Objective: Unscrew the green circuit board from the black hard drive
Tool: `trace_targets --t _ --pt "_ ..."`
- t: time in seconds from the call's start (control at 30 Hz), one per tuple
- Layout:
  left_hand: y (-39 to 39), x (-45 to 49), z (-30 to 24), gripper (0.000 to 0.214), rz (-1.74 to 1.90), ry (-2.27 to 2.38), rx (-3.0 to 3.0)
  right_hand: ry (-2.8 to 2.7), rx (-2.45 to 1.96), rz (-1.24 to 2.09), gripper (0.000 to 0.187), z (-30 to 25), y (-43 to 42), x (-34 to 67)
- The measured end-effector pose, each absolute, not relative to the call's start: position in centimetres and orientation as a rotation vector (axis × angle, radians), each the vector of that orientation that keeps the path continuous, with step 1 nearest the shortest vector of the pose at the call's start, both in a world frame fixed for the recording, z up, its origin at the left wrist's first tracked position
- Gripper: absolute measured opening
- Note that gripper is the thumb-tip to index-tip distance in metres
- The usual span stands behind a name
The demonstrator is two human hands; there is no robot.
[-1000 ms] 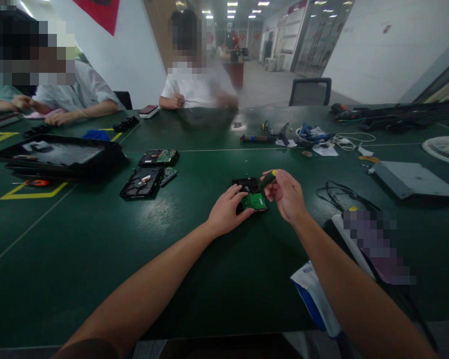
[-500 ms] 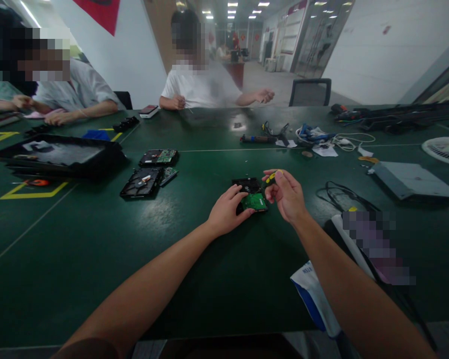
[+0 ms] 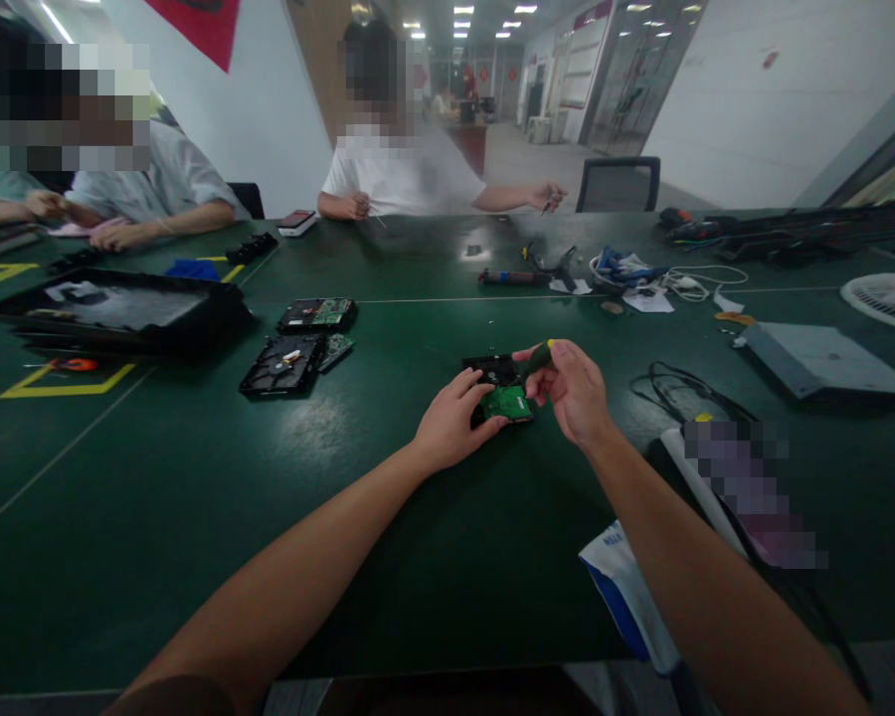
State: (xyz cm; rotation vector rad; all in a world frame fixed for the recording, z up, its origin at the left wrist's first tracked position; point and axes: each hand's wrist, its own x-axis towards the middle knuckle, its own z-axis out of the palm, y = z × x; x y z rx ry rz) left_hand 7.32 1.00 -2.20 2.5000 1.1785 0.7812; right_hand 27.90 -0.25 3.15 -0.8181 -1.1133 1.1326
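On the green table in front of me lies a hard drive (image 3: 493, 371), black with a green circuit board (image 3: 508, 403) at its near side. My left hand (image 3: 458, 418) holds it from the left, fingers over the top and thumb at the near edge. My right hand (image 3: 573, 390) grips the dark green and yellow handle of a screwdriver (image 3: 541, 357) just above the drive's right side. The screwdriver's tip is hidden, so I cannot tell whether it touches the drive.
Left of my hands lie two more opened drives (image 3: 283, 366) (image 3: 317, 314) and a black tray (image 3: 141, 333). A grey metal box (image 3: 827, 358), cables (image 3: 678, 393) and a white-blue cloth (image 3: 630, 587) are at right. Across the table sits a co-worker (image 3: 410, 174); others sit at left.
My right hand has turned slightly, and the screwdriver handle shows a darker side. My left hand and the drive stay put. The co-worker opposite has shifted a hand to the right.
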Motion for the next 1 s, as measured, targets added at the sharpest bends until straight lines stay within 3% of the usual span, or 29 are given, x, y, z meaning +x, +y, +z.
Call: trace_targets --t 0.13,0.47,0.73,1.0 --pt "1.06 7.34 -2.33 0.056 0.78 1.179 2.5 -1.101 -0.809 1.119 0.024 3.2 -0.3 27.82" --pt "0.96 7.3 -2.14 0.057 0.765 1.187 2.488 -1.08 -0.81 1.17 0.037 3.2 -0.23 27.92" --pt "0.96 7.36 -2.25 0.057 0.78 1.189 2.483 -1.077 -0.791 1.15 0.02 3.37 -0.41 27.78" --pt "0.84 7.35 -2.04 0.057 0.778 1.191 2.488 -1.067 -0.795 1.228 0.03 3.53 -0.45 27.88"
